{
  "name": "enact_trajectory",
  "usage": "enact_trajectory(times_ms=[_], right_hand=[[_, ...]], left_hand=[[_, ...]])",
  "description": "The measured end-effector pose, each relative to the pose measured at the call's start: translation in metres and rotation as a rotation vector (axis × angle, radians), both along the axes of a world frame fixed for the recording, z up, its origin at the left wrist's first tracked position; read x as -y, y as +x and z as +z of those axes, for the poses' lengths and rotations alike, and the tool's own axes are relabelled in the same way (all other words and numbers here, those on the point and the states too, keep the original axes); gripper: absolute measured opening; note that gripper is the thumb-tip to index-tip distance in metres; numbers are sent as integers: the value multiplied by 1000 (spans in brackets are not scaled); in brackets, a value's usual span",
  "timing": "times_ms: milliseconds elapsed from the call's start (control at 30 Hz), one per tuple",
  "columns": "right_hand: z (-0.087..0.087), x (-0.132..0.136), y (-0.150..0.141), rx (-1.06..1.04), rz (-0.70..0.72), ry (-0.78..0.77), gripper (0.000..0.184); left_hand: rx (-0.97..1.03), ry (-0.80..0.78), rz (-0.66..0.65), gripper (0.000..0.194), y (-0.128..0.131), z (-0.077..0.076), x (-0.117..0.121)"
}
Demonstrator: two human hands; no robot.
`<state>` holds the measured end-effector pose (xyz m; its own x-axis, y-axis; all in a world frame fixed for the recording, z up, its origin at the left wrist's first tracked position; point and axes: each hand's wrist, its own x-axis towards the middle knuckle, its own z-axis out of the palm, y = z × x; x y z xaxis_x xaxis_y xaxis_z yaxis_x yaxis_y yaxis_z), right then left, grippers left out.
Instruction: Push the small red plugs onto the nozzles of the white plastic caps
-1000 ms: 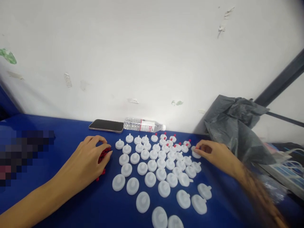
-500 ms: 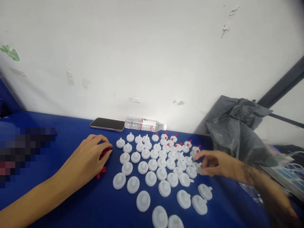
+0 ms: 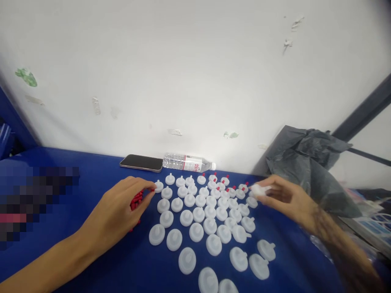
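Observation:
Several white round plastic caps [image 3: 198, 213] with small stems lie in rows on the blue table [image 3: 97, 260]; those at the far right [image 3: 224, 180] carry red tips. My left hand [image 3: 117, 211] rests curled over a small heap of red plugs [image 3: 136, 199], its fingertips reaching toward the leftmost cap. Raised just above the right end of the rows, my right hand [image 3: 282, 197] pinches one white cap [image 3: 258, 189] between its fingers.
A dark phone [image 3: 141, 162] and a clear water bottle [image 3: 187, 162] lie along the white wall behind the caps. A crumpled grey plastic bag [image 3: 308, 167] stands at the right. A pixelated patch covers the table's left side.
My right hand picked a white cap from the right edge of the rows and lifted it up and back. My left hand slid slightly right over the red plugs.

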<state>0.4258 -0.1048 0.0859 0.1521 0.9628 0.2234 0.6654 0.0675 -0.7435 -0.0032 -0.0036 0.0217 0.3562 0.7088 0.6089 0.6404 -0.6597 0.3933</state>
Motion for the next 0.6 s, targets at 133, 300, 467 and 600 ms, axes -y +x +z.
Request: enact_trajectory(times_ms=[133,300,467,600], right_hand=[[1,-3,-78,244,157,194,23],[-20,4,-144,432,337,453,27],[-42,8,-151,477,344,525,33],[-52,10,-144,549,360,522,42]], left_hand=[[155,-30,-165,18,13,4,18],[257,-89,-219,15,28,9,40],[258,115,-256,36,41,13,54],[274,155,-264,37,43,12,58]])
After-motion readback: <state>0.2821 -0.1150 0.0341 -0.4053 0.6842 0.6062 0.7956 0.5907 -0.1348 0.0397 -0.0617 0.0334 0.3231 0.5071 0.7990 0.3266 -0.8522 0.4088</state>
